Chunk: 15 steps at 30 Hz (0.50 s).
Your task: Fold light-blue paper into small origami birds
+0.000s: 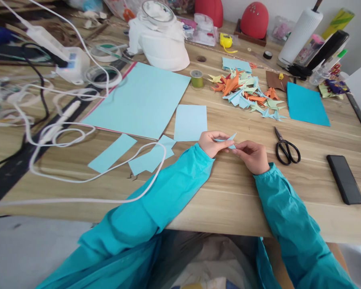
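Note:
Between my two hands, just above the tabletop, is a small light-blue folded paper with a pointed tip sticking up. My left hand pinches it between thumb and fingers. From the other side my right hand closes its thumb and forefinger on the paper's lower edge. A pale blue paper square lies flat behind my left hand. Beyond the hands is a heap of folded paper cranes in orange, blue and pale green. Black-handled scissors lie to the right of my right hand.
A large light-blue sheet and paper strips lie left. A white cable loops across the table, over my left sleeve. A phone rests at right, a bright blue paper stack behind it. A thread spool stands near the cranes.

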Each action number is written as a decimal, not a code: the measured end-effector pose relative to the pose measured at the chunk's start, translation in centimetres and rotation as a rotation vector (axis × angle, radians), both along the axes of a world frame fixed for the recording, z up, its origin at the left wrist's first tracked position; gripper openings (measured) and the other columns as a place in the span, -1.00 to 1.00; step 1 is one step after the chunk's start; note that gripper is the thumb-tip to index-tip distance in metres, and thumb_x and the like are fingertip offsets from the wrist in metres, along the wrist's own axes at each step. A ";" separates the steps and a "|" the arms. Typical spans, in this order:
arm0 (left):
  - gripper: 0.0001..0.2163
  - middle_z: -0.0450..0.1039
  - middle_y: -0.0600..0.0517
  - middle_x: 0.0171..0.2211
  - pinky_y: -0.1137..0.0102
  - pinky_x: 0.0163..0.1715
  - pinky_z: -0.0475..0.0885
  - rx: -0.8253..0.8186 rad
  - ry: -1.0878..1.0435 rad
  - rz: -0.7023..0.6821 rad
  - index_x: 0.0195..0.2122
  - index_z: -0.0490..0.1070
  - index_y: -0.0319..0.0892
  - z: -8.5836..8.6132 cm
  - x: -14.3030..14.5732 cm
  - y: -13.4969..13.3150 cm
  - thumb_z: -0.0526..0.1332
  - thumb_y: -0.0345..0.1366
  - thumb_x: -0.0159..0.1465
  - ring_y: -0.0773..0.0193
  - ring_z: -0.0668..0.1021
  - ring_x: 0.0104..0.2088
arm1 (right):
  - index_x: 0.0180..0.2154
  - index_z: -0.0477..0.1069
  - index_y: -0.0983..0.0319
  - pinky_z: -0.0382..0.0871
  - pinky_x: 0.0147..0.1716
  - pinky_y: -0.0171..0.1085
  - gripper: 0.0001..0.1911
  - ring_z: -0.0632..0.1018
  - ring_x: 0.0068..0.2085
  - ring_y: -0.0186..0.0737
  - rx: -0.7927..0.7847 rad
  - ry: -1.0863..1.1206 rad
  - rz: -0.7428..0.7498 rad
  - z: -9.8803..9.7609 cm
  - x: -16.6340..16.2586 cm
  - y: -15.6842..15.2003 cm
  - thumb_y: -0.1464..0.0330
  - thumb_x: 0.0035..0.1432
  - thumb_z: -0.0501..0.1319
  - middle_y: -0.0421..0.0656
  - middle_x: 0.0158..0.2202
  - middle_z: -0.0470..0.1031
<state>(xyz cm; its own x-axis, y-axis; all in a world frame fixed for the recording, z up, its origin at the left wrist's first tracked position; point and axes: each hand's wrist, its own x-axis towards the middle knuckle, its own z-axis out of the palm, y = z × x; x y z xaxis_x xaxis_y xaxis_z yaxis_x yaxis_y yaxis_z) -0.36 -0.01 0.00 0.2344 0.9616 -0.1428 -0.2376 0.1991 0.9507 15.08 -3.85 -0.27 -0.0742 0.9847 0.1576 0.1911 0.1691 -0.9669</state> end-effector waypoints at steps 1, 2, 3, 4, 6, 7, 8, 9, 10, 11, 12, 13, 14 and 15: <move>-0.62 0.50 0.01 -0.60 0.46 -0.63 0.45 -0.009 -0.007 0.006 -0.51 0.48 -0.32 0.0 0.0 0.0 0.47 -0.17 -0.30 0.37 0.48 -0.65 | -0.47 0.47 0.21 0.39 -0.41 -0.24 -0.80 0.50 -0.43 -0.26 0.004 0.004 -0.001 0.1 -0.1 0.0 0.23 -0.11 0.37 -0.16 -0.46 0.54; -0.61 0.49 0.03 -0.62 0.48 -0.66 0.42 -0.016 -0.004 0.017 -0.51 0.48 -0.32 -0.1 0.1 0.0 0.48 -0.17 -0.31 0.39 0.47 -0.67 | -0.47 0.47 0.22 0.40 -0.41 -0.24 -0.79 0.50 -0.43 -0.26 0.010 0.001 -0.003 0.2 -0.1 -0.1 0.23 -0.12 0.37 -0.16 -0.46 0.54; -0.61 0.47 0.04 -0.64 0.50 -0.68 0.39 -0.019 0.010 0.030 -0.52 0.47 -0.32 0.0 0.1 0.0 0.48 -0.18 -0.32 0.40 0.46 -0.69 | -0.47 0.47 0.22 0.40 -0.41 -0.25 -0.78 0.51 -0.43 -0.26 0.015 -0.010 -0.005 0.4 -0.2 -0.2 0.22 -0.12 0.37 -0.16 -0.46 0.54; -0.61 0.46 0.05 -0.65 0.51 -0.70 0.36 -0.020 0.033 0.043 -0.52 0.46 -0.32 0.0 0.1 -0.1 0.48 -0.18 -0.33 0.41 0.44 -0.70 | -0.48 0.46 0.23 0.40 -0.42 -0.26 -0.78 0.51 -0.44 -0.27 0.022 -0.027 -0.007 0.4 -0.3 -0.2 0.22 -0.12 0.37 -0.16 -0.47 0.54; -0.62 0.44 0.06 -0.67 0.51 -0.72 0.33 -0.008 0.082 0.067 -0.54 0.45 -0.31 0.3 0.1 -0.2 0.48 -0.18 -0.32 0.42 0.42 -0.72 | -0.49 0.46 0.24 0.39 -0.44 -0.28 -0.76 0.50 -0.45 -0.28 0.029 -0.058 -0.013 0.5 -0.3 -0.3 0.21 -0.13 0.37 -0.16 -0.49 0.54; -0.62 0.44 0.05 -0.67 0.51 -0.71 0.33 0.001 0.103 0.076 -0.54 0.45 -0.31 0.4 0.1 -0.3 0.48 -0.18 -0.31 0.42 0.42 -0.73 | -0.49 0.46 0.25 0.39 -0.46 -0.29 -0.74 0.50 -0.46 -0.29 0.029 -0.064 -0.018 0.5 -0.4 -0.3 0.19 -0.14 0.37 -0.16 -0.50 0.53; -0.63 0.45 0.05 -0.66 0.50 -0.71 0.33 0.010 0.118 0.083 -0.55 0.44 -0.31 0.6 0.1 -0.3 0.47 -0.18 -0.30 0.42 0.41 -0.73 | -0.49 0.45 0.25 0.38 -0.47 -0.30 -0.72 0.49 -0.47 -0.30 0.024 -0.063 -0.018 0.5 -0.3 -0.2 0.18 -0.15 0.38 -0.17 -0.51 0.53; -0.64 0.45 0.05 -0.66 0.50 -0.70 0.33 0.020 0.127 0.089 -0.55 0.44 -0.31 0.7 0.1 -0.4 0.47 -0.18 -0.30 0.42 0.42 -0.72 | -0.49 0.45 0.26 0.37 -0.48 -0.32 -0.71 0.47 -0.49 -0.31 0.013 -0.058 -0.011 0.5 -0.3 -0.2 0.17 -0.14 0.37 -0.18 -0.53 0.51; -0.64 0.45 0.05 -0.65 0.49 -0.70 0.34 0.031 0.129 0.095 -0.56 0.44 -0.30 0.8 0.0 -0.4 0.47 -0.17 -0.29 0.42 0.42 -0.72 | -0.49 0.45 0.26 0.35 -0.49 -0.33 -0.71 0.46 -0.50 -0.33 -0.001 -0.053 0.004 0.5 -0.2 -0.1 0.15 -0.11 0.35 -0.19 -0.55 0.50; -0.64 0.46 0.05 -0.65 0.49 -0.69 0.35 0.039 0.126 0.102 -0.56 0.43 -0.30 0.8 0.0 -0.3 0.47 -0.17 -0.29 0.41 0.42 -0.71 | -0.50 0.45 0.26 0.34 -0.50 -0.33 -0.70 0.45 -0.52 -0.35 -0.018 -0.046 0.021 0.5 -0.1 -0.1 0.13 -0.06 0.31 -0.20 -0.57 0.48; -0.64 0.46 0.05 -0.65 0.49 -0.68 0.35 0.044 0.117 0.109 -0.56 0.43 -0.30 0.8 -0.1 -0.3 0.46 -0.16 -0.29 0.41 0.42 -0.71 | -0.50 0.45 0.26 0.33 -0.51 -0.34 -0.68 0.43 -0.54 -0.36 -0.037 -0.035 0.039 0.5 0.0 -0.1 0.12 0.00 0.26 -0.20 -0.59 0.46; -0.64 0.46 0.05 -0.65 0.49 -0.68 0.35 0.047 0.106 0.113 -0.56 0.43 -0.29 0.7 -0.1 -0.2 0.47 -0.16 -0.29 0.41 0.43 -0.71 | -0.51 0.45 0.26 0.33 -0.52 -0.34 -0.66 0.43 -0.55 -0.37 -0.058 -0.020 0.056 0.6 0.1 0.0 0.11 0.05 0.21 -0.21 -0.61 0.45; -0.63 0.46 0.06 -0.65 0.49 -0.68 0.36 0.048 0.094 0.116 -0.57 0.42 -0.29 0.7 -0.2 -0.1 0.47 -0.16 -0.30 0.41 0.43 -0.71 | -0.51 0.45 0.26 0.33 -0.53 -0.34 -0.64 0.43 -0.56 -0.37 -0.080 -0.004 0.072 0.6 0.2 0.0 0.10 0.08 0.18 -0.21 -0.62 0.44; -0.63 0.45 0.06 -0.65 0.49 -0.67 0.36 0.050 0.083 0.118 -0.57 0.42 -0.29 0.6 -0.2 0.0 0.47 -0.16 -0.30 0.41 0.43 -0.71 | -0.51 0.45 0.26 0.33 -0.54 -0.35 -0.63 0.43 -0.57 -0.37 -0.100 0.014 0.083 0.7 0.3 0.1 0.09 0.09 0.17 -0.21 -0.62 0.44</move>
